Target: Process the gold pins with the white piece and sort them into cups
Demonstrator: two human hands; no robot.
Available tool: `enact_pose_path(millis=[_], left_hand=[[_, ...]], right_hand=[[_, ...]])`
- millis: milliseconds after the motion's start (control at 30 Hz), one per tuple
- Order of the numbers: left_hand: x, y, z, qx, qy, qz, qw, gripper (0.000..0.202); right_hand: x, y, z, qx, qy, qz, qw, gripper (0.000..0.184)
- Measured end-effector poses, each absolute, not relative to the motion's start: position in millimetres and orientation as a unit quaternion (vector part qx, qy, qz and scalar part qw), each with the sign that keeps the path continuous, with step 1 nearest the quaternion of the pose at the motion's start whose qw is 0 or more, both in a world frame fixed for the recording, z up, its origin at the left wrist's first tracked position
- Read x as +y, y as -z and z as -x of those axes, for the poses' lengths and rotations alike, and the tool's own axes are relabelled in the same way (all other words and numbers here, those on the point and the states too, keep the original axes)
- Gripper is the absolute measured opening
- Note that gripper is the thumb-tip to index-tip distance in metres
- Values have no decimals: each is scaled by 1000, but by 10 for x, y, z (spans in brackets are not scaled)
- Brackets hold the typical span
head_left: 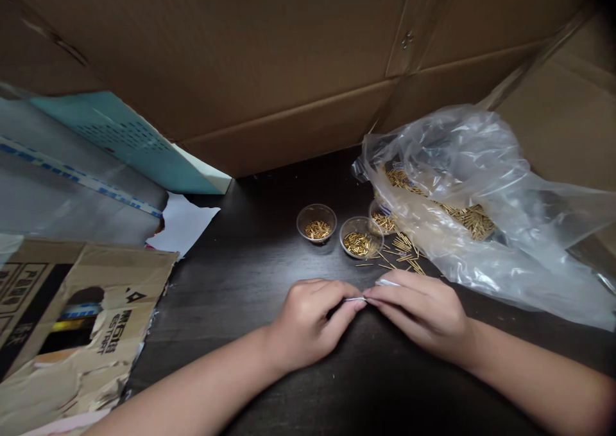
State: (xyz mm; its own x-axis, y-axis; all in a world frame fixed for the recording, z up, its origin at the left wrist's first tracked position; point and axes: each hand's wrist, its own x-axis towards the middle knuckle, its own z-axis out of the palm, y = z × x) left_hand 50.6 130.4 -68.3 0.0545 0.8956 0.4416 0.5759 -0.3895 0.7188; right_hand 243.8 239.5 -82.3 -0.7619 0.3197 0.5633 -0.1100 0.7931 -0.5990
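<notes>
A big cardboard wall [289,57] stands at 12 o'clock. A clear bag [505,166] of gold pins [471,219] lies at 2 o'clock. The left hand [308,320] and right hand [418,311] meet at 6 o'clock. Three little cups [342,235] sit just past them. Both hands pinch one tiny pale stick [355,299].

The torn cardboard piece [81,320] at the near left carries bold black printed characters and a small triangle sign. They are turned away from the viewer and too blurred to read. The teal sheet [129,140] at the far left bears rows of tiny dark print, also illegible.
</notes>
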Motion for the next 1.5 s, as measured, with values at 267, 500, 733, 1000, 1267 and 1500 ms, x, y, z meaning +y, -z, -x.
enact_pose_path(millis=[267,500,733,1000,1267,1500], left_hand=[[1323,690,-490,515,-433,-722,160,6],[1322,702,-505,557,-423,-683,209,9],[1328,722,-515,534,-442,-675,251,11],[1360,662,-487,563,-463,-604,321,12],[1338,596,-563,551,-483,-497,465,18],[1298,601,-653,504,-507,-465,523,22]], right_hand=[[2400,851,-2426,-885,-311,69,339,20],[2364,798,-2395,-858,-311,118,390,22],[2356,838,-2352,-870,-322,81,365,34],[2376,902,-2394,-894,-290,79,332,48],[2331,808,-2351,-839,-309,161,417,28],[2228,749,-2326,-826,-324,155,434,32]])
